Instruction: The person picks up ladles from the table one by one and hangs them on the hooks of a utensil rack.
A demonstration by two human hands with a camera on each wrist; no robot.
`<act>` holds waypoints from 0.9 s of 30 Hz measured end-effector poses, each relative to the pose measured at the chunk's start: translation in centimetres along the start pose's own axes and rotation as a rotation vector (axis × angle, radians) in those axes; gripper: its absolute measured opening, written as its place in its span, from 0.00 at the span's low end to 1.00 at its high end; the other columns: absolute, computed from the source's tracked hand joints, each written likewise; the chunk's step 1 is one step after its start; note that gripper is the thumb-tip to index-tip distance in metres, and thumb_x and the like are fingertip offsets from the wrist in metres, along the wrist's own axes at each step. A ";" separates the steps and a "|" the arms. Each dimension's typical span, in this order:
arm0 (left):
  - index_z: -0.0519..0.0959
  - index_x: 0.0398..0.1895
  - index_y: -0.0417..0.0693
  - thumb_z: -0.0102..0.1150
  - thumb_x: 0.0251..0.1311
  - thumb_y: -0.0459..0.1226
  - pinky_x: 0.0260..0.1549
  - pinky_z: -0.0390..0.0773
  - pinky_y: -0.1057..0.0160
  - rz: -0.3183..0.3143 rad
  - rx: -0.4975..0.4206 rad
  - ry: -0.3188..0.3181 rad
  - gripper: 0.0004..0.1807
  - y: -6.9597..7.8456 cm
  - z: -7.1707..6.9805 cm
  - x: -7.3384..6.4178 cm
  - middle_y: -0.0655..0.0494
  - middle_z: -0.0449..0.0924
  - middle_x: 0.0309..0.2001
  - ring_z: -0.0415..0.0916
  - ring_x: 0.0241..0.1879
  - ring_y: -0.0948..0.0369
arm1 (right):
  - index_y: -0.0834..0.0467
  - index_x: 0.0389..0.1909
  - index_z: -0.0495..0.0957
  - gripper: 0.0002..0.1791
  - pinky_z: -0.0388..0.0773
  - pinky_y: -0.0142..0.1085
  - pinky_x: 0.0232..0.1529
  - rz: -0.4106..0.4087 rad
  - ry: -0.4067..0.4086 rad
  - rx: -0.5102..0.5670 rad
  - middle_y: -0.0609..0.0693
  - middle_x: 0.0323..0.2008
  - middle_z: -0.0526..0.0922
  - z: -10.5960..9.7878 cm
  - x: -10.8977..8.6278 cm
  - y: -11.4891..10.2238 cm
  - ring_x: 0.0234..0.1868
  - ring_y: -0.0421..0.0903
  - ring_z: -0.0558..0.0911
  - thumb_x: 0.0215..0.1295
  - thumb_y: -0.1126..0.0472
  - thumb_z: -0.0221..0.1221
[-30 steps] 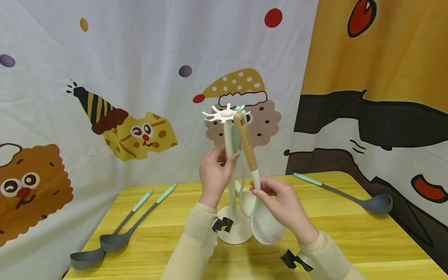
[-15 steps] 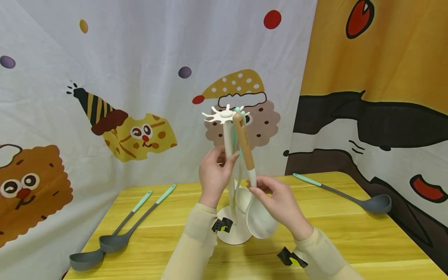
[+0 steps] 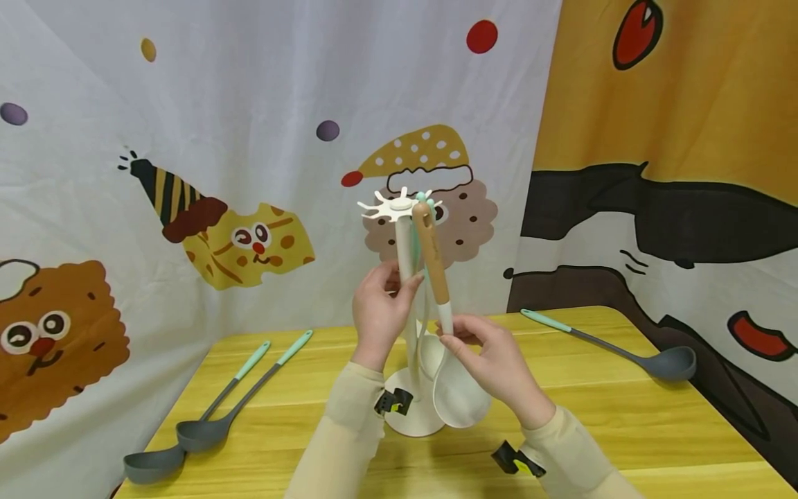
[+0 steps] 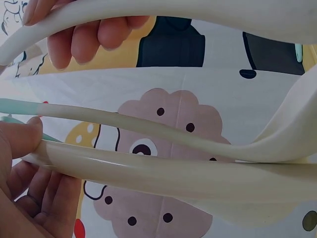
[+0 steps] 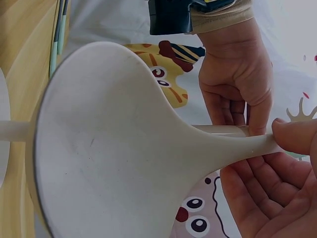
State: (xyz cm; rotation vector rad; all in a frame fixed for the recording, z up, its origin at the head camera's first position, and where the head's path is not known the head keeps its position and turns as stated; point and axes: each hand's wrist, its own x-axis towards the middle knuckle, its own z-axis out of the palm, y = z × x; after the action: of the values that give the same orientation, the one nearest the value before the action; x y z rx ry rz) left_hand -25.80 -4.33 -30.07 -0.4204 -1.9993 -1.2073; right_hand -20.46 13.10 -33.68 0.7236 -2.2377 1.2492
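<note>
Near the middle of the table [image 3: 299,409], the post of a white utensil stand [image 3: 411,339] is held in the curled fingers of the left hand [image 3: 383,305]. A wooden-handled white ladle [image 3: 445,316] is pinched at its neck by the right hand [image 3: 499,360], handle top beside the stand's hooks; whether hooked cannot be told. Two grey ladles [image 3: 202,434] are laid at left.
</note>
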 end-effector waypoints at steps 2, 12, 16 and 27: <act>0.82 0.43 0.41 0.69 0.60 0.40 0.32 0.84 0.61 -0.001 -0.002 -0.001 0.13 0.0 0.0 0.0 0.51 0.81 0.34 0.81 0.30 0.57 | 0.60 0.44 0.84 0.09 0.83 0.40 0.43 -0.013 -0.002 -0.002 0.45 0.38 0.85 0.0 0.0 0.0 0.38 0.42 0.83 0.63 0.67 0.65; 0.82 0.42 0.41 0.70 0.59 0.37 0.33 0.84 0.59 -0.014 -0.027 0.001 0.12 0.1 0.0 0.0 0.50 0.82 0.34 0.82 0.30 0.55 | 0.62 0.50 0.82 0.14 0.81 0.47 0.50 -0.038 -0.021 -0.034 0.49 0.46 0.85 -0.6 -0.4 0.1 0.46 0.46 0.84 0.63 0.66 0.66; 0.82 0.42 0.41 0.70 0.59 0.37 0.34 0.84 0.58 -0.035 -0.047 -0.008 0.12 0.1 0.0 0.0 0.50 0.82 0.34 0.82 0.31 0.55 | 0.61 0.53 0.81 0.17 0.79 0.52 0.52 -0.057 -0.015 -0.052 0.51 0.49 0.84 -0.9 -0.6 0.2 0.50 0.49 0.83 0.63 0.66 0.66; 0.82 0.43 0.41 0.69 0.60 0.38 0.36 0.84 0.58 -0.098 -0.105 -0.054 0.12 0.1 -0.2 0.3 0.50 0.84 0.33 0.81 0.31 0.55 | 0.60 0.59 0.78 0.22 0.74 0.56 0.58 -0.103 -0.012 -0.049 0.52 0.53 0.83 -1.7 -1.0 0.5 0.56 0.53 0.80 0.63 0.67 0.66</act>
State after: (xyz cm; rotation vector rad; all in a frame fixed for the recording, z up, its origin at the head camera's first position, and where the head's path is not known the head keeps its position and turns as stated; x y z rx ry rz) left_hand -25.84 -4.51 -29.76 -0.4147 -2.0279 -1.3801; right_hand -19.80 15.00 -33.85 0.8191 -2.2030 1.1392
